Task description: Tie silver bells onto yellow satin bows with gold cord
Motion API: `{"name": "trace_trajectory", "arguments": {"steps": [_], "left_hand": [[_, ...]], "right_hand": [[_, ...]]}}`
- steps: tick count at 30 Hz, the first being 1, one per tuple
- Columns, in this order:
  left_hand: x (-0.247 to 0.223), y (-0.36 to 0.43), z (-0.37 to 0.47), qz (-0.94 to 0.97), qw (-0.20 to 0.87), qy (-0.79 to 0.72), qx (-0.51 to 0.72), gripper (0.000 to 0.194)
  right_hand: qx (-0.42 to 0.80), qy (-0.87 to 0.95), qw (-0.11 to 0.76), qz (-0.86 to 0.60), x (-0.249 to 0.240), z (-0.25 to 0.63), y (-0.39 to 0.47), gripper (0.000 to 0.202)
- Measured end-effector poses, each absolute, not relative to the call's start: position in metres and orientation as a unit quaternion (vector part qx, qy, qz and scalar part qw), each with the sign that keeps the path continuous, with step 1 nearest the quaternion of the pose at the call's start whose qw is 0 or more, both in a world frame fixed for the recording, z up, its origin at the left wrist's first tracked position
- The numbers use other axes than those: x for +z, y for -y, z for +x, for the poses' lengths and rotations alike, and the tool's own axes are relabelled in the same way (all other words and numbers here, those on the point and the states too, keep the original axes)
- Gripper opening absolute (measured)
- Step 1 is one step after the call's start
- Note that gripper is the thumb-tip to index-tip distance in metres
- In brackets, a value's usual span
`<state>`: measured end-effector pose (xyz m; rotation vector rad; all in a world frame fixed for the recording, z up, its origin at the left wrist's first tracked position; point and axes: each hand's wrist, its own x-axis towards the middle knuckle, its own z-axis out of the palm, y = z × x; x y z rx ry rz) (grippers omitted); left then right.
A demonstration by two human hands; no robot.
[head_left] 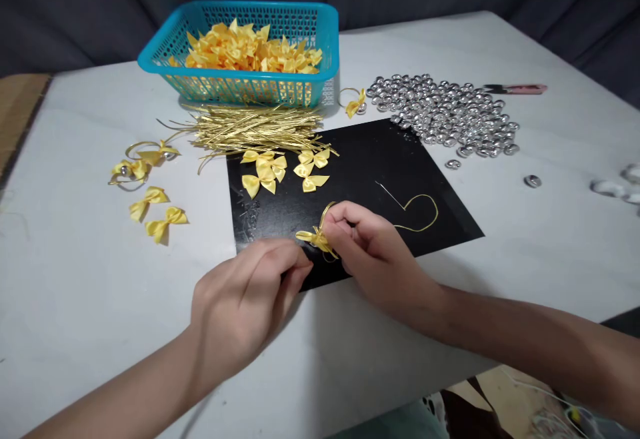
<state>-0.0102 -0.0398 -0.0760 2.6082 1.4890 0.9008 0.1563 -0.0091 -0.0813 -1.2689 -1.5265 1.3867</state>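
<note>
Over the front edge of a black sheet (pixel 345 172), my right hand (pixel 373 249) pinches a yellow bow (pixel 317 238) with a gold cord loop standing above it. My left hand (pixel 250 286) is closed just left of the bow, fingertips pressed together; what they hold, if anything, is too small to make out. A needle (pixel 391 196) lies on the sheet, and yellow thread (pixel 436 211) curves from it toward my right hand. Several loose yellow bows (pixel 265 176) rest on the sheet behind my hands.
Behind the sheet are a bundle of gold cords (pixel 255 129) and a blue basket (pixel 330 46) of yellow bows. Silver bells (pixel 445 112) are heaped at the back right, near a pink-handled tool (pixel 525 89). Finished-looking bow loops (pixel 155 154) lie left.
</note>
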Motion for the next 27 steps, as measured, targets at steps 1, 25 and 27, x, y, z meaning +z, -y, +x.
{"name": "trace_trajectory", "arguments": {"steps": [1,25,27], "left_hand": [[-0.077,0.040,-0.010,0.825,0.018,-0.485,0.291,0.007],[-0.075,0.030,-0.018,0.471,0.652,-0.461,0.375,0.008],[-0.073,0.028,-0.018,0.421,0.682,-0.457,0.385,0.010]], "right_hand": [[0.545,0.581,0.355,-0.489,-0.081,0.156,0.009,0.019],[0.621,0.567,0.305,-0.447,-0.068,0.173,-0.004,0.036],[0.707,0.523,0.242,-0.410,-0.066,0.174,-0.006,0.049]]}}
